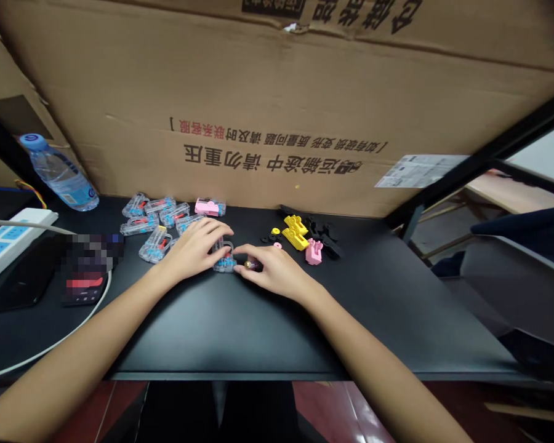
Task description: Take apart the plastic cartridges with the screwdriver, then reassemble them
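My left hand (198,246) rests on the black tabletop, its thumb and fingers closed on a small clear plastic toy (224,263) with blue parts inside. Facing it, my right hand (277,271) curls round a small dark piece with a gold end (248,264); most of that piece is hidden in the palm. The right fingertips are close to the clear toy, and whether they touch it I cannot tell. Behind my left hand lie several similar clear toys (174,214) with blue and red insides, and one with a pink part (207,207).
Yellow plastic parts (295,232), a pink part (314,251), black parts (327,239) and small rings (276,231) lie right of centre. A cardboard wall (268,92) stands behind. At left are a water bottle (60,172), power strip (13,237), phone (25,277) and white cable (104,295).
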Demonstrator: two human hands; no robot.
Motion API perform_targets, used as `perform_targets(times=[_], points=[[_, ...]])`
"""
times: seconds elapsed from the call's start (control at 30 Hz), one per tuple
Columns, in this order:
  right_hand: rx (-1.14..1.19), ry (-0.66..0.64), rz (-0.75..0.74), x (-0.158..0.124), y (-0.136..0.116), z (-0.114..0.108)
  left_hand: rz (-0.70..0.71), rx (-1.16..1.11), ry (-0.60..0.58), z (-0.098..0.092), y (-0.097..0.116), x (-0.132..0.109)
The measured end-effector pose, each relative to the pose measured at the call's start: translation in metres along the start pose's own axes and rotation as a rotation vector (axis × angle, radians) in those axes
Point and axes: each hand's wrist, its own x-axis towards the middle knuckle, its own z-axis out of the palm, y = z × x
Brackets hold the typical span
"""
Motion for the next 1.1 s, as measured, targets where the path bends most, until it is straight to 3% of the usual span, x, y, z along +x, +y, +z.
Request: perform_targets(times=[0.13, 0.3, 0.47, 0.57, 0.93, 1.1], points=[[0.018, -0.046, -0.066, 0.001, -0.001, 0.004, -0.162, 0.197, 0.0, -0.003, -0.011, 0.002], [-0.031, -0.048, -0.025, 0.004, -0.002, 0.007, -0.355, 0.329, -0.082, -0.008, -0.03, 0.008], [-0.057, -0.026, -0.003, 0.005, 0.0, 0.008, -0.363, 0.399, -0.099, -0.016, -0.034, 0.035], [-0.06, -0.021, -0.004, 0.004, 0.001, 0.007, -0.423, 0.434, -0.2, -0.016, -0.034, 0.056], [-0.053, -0.034, -0.045, 0.004, 0.0, 0.008, -0.301, 0.213, -0.348, 0.0, -0.047, 0.095], [-0.128, -0.082, -0.03, 0.005, -0.002, 0.01, -0.256, 0.189, -0.244, -0.008, -0.032, 0.101]])
